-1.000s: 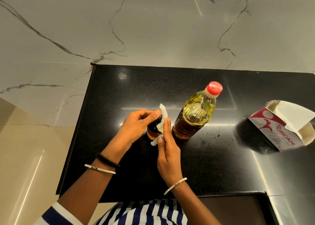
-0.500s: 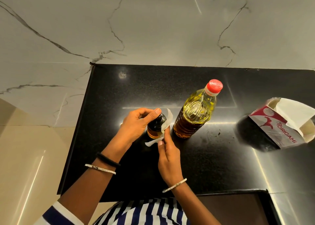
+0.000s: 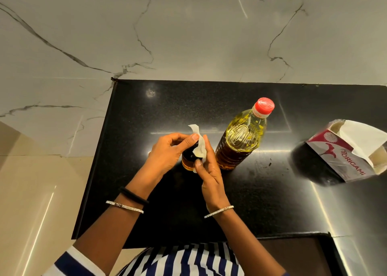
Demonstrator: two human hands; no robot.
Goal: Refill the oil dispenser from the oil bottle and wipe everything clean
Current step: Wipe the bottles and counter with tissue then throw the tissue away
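**Oil dispenser wiped with a tissue on the black desk**

A small oil dispenser (image 3: 187,163) is stood upright on the black desk (image 3: 272,202), near its middle, and amber oil can be seen through its lower part. Its dark top is gripped by the left hand (image 3: 167,152): the fingers (image 3: 173,136) are curled over it from the left and the thumb is laid across the cap.

A white tissue (image 3: 200,148) is held against the right side of the dispenser by the right hand (image 3: 209,171). The long fingers are kept straight and pressed together behind the tissue, while its lower end is pinched by the thumb. The upper corner of the tissue is left sticking up free above both hands.

The oil bottle (image 3: 240,141) is placed just beside the right hand, on its right. It is stood on the desk, is closed with a red cap (image 3: 265,106), and is filled with yellow oil. A few small dark marks are seen on the desk by its base.

A tissue box (image 3: 343,162) in red and white is set well apart at the right edge, with a white sheet pulled up out of its open top.

A marbled wall (image 3: 188,35) is seen behind the desk. A black band (image 3: 134,195) and a bangle are worn on the left wrist, and another bangle on the right. A striped top (image 3: 184,261) is visible at the lower edge.
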